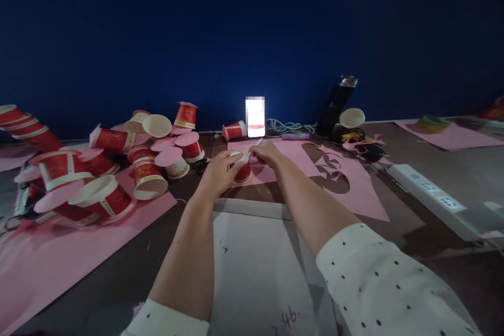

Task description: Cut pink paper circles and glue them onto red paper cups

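A red paper cup [244, 174] stands upside down on a sheet of pink paper [263, 170] in front of me. My left hand [222, 170] is closed around the cup's left side and base, fingers over its top. Just right of the cup, my right hand [266, 152] is pinched on a thin, pale pen-like stick [259, 142]; its lower tip is hidden by the fingers. Farther right, the paper continues as a pink sheet [364, 189] with rounded holes cut out of it.
Several red paper cups [147, 176] with pink paper discs crowd the left. A lit phone [255, 118] stands at the back wall. A black bottle [336, 107] leans there too. On the right lies a white power strip [427, 191]; a white box [263, 262] is nearest me.
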The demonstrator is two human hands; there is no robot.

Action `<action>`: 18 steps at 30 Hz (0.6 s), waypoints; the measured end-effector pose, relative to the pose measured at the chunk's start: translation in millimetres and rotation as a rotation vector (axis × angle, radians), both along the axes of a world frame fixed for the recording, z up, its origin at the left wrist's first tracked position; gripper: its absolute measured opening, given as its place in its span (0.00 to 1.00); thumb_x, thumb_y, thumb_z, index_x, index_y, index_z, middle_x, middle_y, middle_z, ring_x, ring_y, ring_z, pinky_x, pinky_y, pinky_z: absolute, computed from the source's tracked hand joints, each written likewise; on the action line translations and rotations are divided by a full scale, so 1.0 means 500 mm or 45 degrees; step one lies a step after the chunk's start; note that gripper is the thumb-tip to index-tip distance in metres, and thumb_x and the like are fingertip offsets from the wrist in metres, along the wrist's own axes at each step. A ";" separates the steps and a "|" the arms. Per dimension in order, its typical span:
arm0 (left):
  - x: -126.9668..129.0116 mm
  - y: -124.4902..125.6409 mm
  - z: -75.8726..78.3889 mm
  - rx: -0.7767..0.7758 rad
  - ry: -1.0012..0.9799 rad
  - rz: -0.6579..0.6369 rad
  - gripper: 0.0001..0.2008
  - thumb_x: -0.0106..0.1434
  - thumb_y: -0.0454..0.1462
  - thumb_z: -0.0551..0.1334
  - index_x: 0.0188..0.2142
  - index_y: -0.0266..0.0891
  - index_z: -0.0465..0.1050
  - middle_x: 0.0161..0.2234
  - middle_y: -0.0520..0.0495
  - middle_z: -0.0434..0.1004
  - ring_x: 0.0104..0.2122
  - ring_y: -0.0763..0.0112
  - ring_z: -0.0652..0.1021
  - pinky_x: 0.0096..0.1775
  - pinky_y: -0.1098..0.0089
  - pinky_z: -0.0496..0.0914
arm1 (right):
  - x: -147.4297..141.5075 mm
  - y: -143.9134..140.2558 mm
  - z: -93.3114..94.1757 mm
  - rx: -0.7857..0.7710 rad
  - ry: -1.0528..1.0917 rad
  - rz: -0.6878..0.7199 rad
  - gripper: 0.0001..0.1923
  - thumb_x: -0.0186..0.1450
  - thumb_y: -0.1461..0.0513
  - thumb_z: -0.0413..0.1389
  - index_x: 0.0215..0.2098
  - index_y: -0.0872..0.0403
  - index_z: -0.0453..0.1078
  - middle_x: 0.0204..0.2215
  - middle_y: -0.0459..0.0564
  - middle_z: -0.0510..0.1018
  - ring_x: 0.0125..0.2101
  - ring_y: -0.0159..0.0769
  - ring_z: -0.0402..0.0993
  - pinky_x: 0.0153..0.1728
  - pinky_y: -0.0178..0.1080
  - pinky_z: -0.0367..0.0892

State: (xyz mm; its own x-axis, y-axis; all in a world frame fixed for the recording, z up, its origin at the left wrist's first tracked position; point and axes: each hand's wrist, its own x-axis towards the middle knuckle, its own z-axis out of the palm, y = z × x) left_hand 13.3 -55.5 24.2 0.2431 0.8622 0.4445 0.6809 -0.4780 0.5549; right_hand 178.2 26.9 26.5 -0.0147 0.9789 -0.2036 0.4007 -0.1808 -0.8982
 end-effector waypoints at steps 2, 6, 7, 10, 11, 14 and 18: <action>0.000 0.001 -0.002 0.009 -0.008 0.004 0.20 0.64 0.49 0.54 0.48 0.43 0.75 0.49 0.47 0.74 0.49 0.65 0.74 0.53 0.64 0.65 | 0.001 0.003 -0.004 0.007 -0.019 0.003 0.04 0.52 0.67 0.54 0.20 0.58 0.67 0.06 0.42 0.60 0.10 0.28 0.56 0.14 0.32 0.52; 0.001 0.004 -0.006 0.032 -0.028 -0.004 0.20 0.64 0.49 0.54 0.48 0.43 0.75 0.49 0.47 0.74 0.49 0.66 0.74 0.53 0.65 0.65 | 0.000 0.009 -0.008 0.010 -0.033 -0.001 0.04 0.51 0.67 0.54 0.19 0.58 0.67 0.06 0.42 0.60 0.10 0.27 0.56 0.14 0.32 0.52; 0.001 0.005 -0.007 0.035 -0.031 -0.004 0.20 0.64 0.49 0.54 0.48 0.43 0.75 0.49 0.47 0.74 0.49 0.67 0.74 0.53 0.65 0.65 | -0.001 0.010 -0.007 0.010 -0.032 -0.002 0.04 0.51 0.67 0.54 0.19 0.58 0.67 0.06 0.42 0.60 0.10 0.27 0.55 0.13 0.32 0.51; 0.002 0.005 -0.008 0.038 -0.041 0.002 0.19 0.64 0.48 0.55 0.47 0.43 0.75 0.49 0.46 0.74 0.48 0.67 0.74 0.53 0.65 0.66 | -0.003 0.007 -0.007 0.009 -0.016 -0.008 0.04 0.51 0.67 0.54 0.19 0.58 0.66 0.06 0.41 0.59 0.09 0.26 0.54 0.13 0.32 0.50; 0.002 0.006 -0.008 0.039 -0.043 0.001 0.19 0.64 0.48 0.55 0.47 0.43 0.75 0.49 0.46 0.74 0.49 0.66 0.74 0.53 0.65 0.65 | -0.003 0.005 -0.007 0.009 -0.008 -0.012 0.04 0.51 0.67 0.53 0.19 0.58 0.66 0.05 0.41 0.59 0.09 0.26 0.54 0.13 0.32 0.50; 0.001 0.006 -0.008 0.040 -0.040 0.005 0.19 0.63 0.47 0.55 0.47 0.43 0.75 0.49 0.46 0.74 0.49 0.66 0.74 0.53 0.64 0.66 | -0.003 0.001 -0.008 0.006 0.017 -0.022 0.03 0.51 0.67 0.53 0.20 0.59 0.67 0.06 0.41 0.59 0.09 0.26 0.53 0.12 0.31 0.49; 0.001 0.005 -0.006 0.039 -0.029 0.009 0.18 0.64 0.47 0.56 0.47 0.42 0.75 0.49 0.46 0.74 0.48 0.66 0.74 0.53 0.65 0.66 | 0.000 0.000 -0.013 0.001 0.044 -0.026 0.04 0.52 0.66 0.53 0.21 0.59 0.67 0.06 0.41 0.59 0.09 0.26 0.54 0.12 0.31 0.50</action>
State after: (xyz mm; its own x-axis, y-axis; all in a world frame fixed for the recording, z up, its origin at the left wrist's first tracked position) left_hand 13.9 -53.1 21.2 0.2266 0.8495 0.4764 0.6716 -0.4905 0.5553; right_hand 178.0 26.8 19.8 -0.0018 0.9793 -0.2025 0.3659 -0.1878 -0.9115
